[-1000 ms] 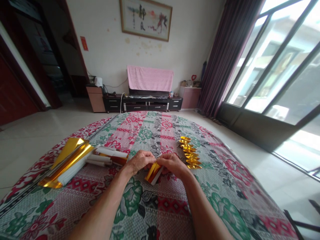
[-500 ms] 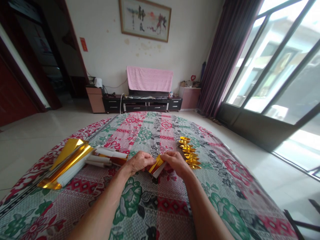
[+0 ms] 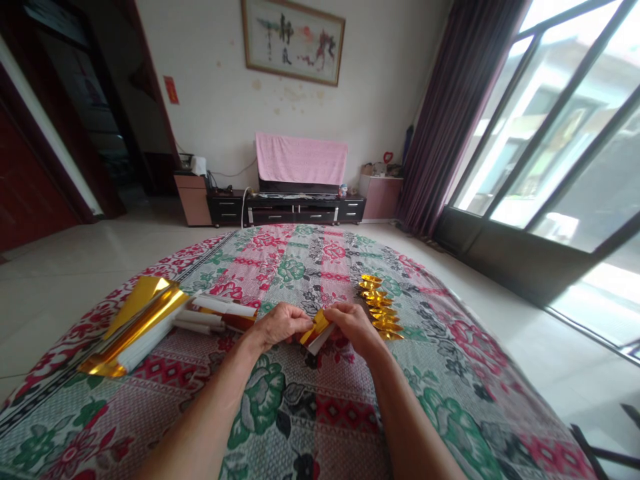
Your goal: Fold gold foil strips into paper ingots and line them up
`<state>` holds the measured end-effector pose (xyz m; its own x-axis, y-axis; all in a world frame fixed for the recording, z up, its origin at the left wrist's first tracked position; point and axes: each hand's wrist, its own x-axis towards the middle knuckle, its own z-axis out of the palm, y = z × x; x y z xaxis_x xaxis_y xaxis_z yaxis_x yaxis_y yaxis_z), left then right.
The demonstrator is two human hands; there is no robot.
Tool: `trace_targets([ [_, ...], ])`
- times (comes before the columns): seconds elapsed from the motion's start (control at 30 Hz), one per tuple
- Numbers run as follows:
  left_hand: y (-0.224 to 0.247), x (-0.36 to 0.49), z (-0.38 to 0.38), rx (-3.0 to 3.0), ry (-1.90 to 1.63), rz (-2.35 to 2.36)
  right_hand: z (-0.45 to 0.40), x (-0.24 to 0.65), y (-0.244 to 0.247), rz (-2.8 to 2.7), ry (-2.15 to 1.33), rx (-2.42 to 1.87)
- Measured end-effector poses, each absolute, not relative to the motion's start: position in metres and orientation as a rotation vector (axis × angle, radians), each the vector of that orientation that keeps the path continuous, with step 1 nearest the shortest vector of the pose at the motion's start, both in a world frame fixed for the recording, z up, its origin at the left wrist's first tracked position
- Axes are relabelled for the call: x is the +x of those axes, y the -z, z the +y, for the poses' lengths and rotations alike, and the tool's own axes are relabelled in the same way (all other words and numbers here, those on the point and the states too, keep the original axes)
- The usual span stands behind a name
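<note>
1. So the folded gold paper (image 3: pixel 315 331) sat right between the hands, just below the centre of the frame, over the desk (image 3: pixel 345 417); its long axis seemed to slant from upper right to lower left, white edge toward the lower right.
2. Neither hand was really nearer; the left hand (image 3: pixel 284 325) pinched it by its left side, and the right hand (image 3: pixel 353 327) gripped its upper right end, thumb and fingers closed on it; some fingertips were hidden, so no clue what those were doing.
3. Headcount: two hands, one folded piece between them; about seven finished-looking gold boat shapes (image 3: pixel 383 312) in a column just right of the right hand, overlapping, so don't quote me.
4. Left of the frame: one big gold paper bundle (image 3: pixel 147 323), well apart from the hands; between it and the left hand, roughly three white rolls (image 3: pixel 225 307), too overlapped for a firm count.
</note>
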<state>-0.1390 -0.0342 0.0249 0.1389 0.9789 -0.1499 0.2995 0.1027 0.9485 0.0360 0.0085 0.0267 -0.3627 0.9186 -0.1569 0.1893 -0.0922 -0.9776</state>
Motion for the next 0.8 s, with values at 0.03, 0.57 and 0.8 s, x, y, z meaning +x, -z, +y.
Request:
trace_targets([
  [0.03, -0.0255, -0.1388, -0.0344, 1.381, -0.832, 1.353, 0.0098, 0.0367, -0.0251, -1.538, -1.510, -1.214],
  [0.57, -0.0274, -0.1383, -0.0352, 1.274, -0.882, 1.374, 0.0119, 0.0368, -0.0225, -1.478, -1.464, -1.161],
  [0.8, -0.0259, -0.1424, -0.0379, 1.272, -0.906, 1.246, 0.0124, 0.0365, -0.0178, -1.471, -1.439, -1.153],
])
